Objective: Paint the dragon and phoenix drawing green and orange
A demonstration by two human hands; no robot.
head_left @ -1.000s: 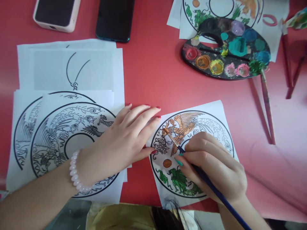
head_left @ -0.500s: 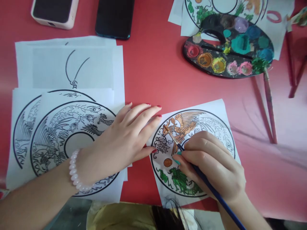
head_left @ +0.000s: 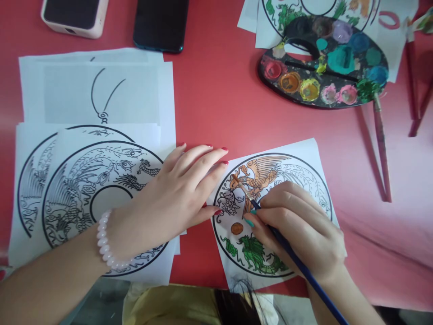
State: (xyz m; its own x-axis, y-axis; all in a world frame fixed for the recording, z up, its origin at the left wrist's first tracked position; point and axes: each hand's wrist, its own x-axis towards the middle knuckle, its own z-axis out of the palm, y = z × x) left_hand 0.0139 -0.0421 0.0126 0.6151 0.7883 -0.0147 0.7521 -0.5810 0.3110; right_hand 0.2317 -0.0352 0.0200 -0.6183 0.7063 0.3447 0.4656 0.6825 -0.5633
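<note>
My right hand [head_left: 301, 230] is closed on a thin blue-handled paintbrush [head_left: 297, 264]. Its tip rests on the orange bird in a round printed design on a white sheet [head_left: 304, 151], which also has green creatures and an orange dot coloured in. My left hand [head_left: 176, 198] lies flat with fingers stretched out. It presses the left edge of that sheet and overlaps a stack of uncoloured printed sheets [head_left: 84, 180]. A pale bead bracelet [head_left: 104, 246] circles my left wrist.
A black oval palette [head_left: 324, 63] with several paint wells sits at the upper right on more printed sheets [head_left: 257, 22]. Red-handled brushes [head_left: 380, 135] lie beside it. Two phones, one pink-cased [head_left: 72, 16] and one dark [head_left: 160, 25], rest at the top on the red table [head_left: 219, 104].
The brush tip has made small strokes over the orange bird, shifting slightly. My left hand has stayed where it was. The view has drifted a little.
</note>
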